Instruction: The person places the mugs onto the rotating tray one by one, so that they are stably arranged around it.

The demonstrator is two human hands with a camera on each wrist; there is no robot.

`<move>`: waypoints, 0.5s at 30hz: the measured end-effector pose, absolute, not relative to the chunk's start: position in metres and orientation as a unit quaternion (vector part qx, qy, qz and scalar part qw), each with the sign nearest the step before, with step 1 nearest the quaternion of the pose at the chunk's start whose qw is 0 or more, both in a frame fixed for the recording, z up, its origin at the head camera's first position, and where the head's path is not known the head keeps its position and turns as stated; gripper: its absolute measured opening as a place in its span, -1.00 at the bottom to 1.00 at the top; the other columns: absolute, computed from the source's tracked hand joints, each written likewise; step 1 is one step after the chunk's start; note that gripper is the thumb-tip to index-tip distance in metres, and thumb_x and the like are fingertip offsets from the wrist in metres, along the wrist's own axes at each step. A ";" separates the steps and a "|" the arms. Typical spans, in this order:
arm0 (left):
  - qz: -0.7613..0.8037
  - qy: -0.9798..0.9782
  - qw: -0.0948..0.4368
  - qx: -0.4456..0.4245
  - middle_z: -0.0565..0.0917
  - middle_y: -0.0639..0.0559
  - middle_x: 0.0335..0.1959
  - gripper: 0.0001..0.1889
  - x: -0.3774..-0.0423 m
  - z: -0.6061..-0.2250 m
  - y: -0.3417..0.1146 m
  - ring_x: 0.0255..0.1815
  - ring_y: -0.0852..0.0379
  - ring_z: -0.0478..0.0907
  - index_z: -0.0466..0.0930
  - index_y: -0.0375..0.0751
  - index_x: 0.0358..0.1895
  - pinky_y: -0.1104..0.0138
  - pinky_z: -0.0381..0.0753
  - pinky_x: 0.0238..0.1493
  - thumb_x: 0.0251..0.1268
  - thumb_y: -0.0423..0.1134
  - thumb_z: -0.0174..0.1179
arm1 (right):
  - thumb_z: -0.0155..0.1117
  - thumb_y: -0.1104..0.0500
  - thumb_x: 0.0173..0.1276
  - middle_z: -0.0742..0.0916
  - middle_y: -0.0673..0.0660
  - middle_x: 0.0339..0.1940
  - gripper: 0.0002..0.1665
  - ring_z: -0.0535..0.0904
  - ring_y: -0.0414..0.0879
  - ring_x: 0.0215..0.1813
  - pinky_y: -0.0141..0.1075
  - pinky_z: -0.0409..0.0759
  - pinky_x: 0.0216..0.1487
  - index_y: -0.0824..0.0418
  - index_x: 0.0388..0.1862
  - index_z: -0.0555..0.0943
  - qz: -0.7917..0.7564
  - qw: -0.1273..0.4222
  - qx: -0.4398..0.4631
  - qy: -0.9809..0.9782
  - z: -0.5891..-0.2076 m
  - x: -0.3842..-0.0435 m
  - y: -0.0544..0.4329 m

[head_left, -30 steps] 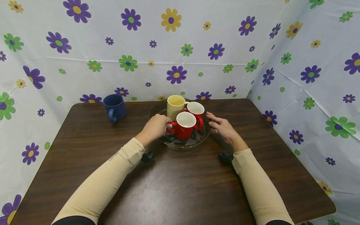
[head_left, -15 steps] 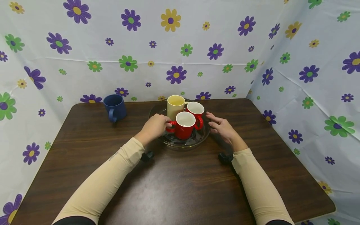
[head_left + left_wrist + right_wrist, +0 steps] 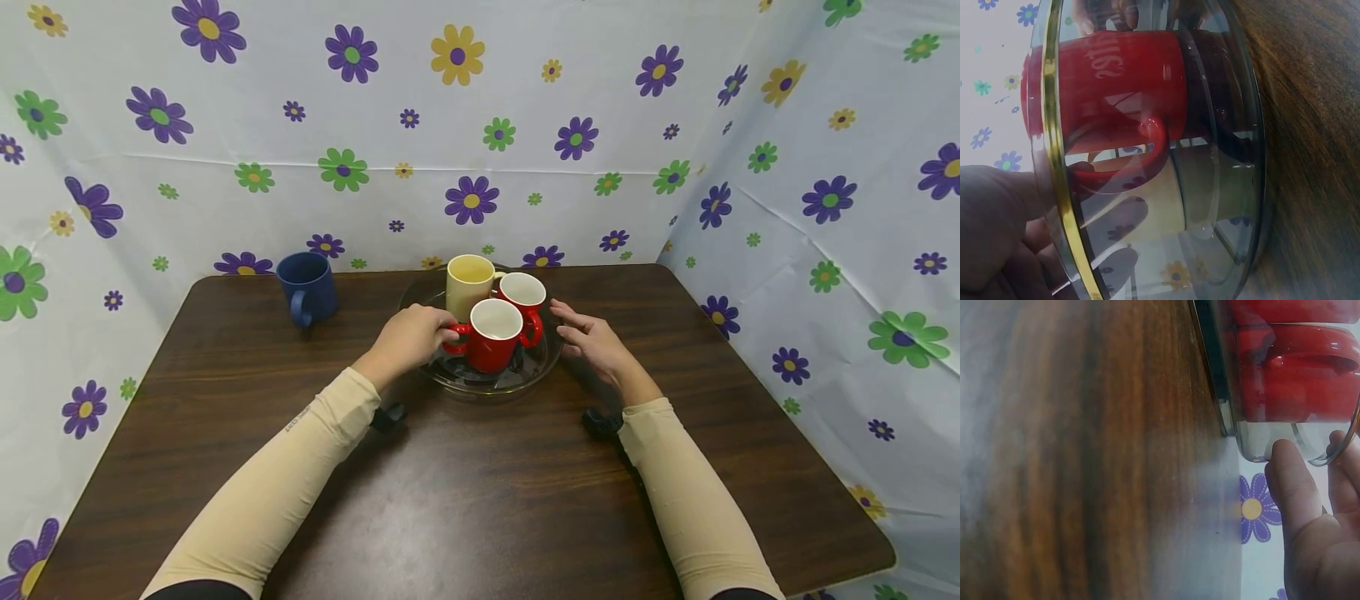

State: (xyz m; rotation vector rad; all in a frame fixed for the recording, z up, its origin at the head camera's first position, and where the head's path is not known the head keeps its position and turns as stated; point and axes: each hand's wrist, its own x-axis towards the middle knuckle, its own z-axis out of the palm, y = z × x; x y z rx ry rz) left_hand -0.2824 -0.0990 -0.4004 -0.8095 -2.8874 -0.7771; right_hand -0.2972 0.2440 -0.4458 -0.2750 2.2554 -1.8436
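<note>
A red mug [image 3: 491, 346] with a white inside stands upright at the front of a clear glass dish [image 3: 480, 387] that has a gold-coloured rim. At its left side, my left hand [image 3: 412, 335] holds the handle [image 3: 1157, 153], fingertips reaching over the dish's rim. A second red mug [image 3: 522, 289] and a pale yellow mug [image 3: 467, 287] stand behind it in the same dish. My right hand [image 3: 596, 340] is at the dish's right edge with loosely bent fingers; in the right wrist view its fingertips [image 3: 1285, 453] are right at the glass wall.
A blue mug [image 3: 306, 289] stands apart on the brown wooden table [image 3: 480, 492], toward the back left. A flower-patterned sheet [image 3: 480, 142] hangs directly behind the table and along its right side.
My left wrist has shifted slightly to the left while its fingers stay at the red mug's handle. The right hand, dish and mugs look unchanged.
</note>
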 end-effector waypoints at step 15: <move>-0.275 -0.923 -0.022 -0.268 0.79 -0.01 -0.11 -0.68 -0.289 -0.391 -0.113 -0.11 0.06 0.70 0.72 -0.18 0.11 0.10 0.68 0.03 0.42 -0.11 0.31 | 0.10 0.26 0.60 0.24 -0.01 0.65 -0.42 0.01 0.03 0.66 0.20 0.30 0.43 0.18 0.56 0.34 -0.626 0.112 -0.091 0.766 -0.448 -0.300 0.246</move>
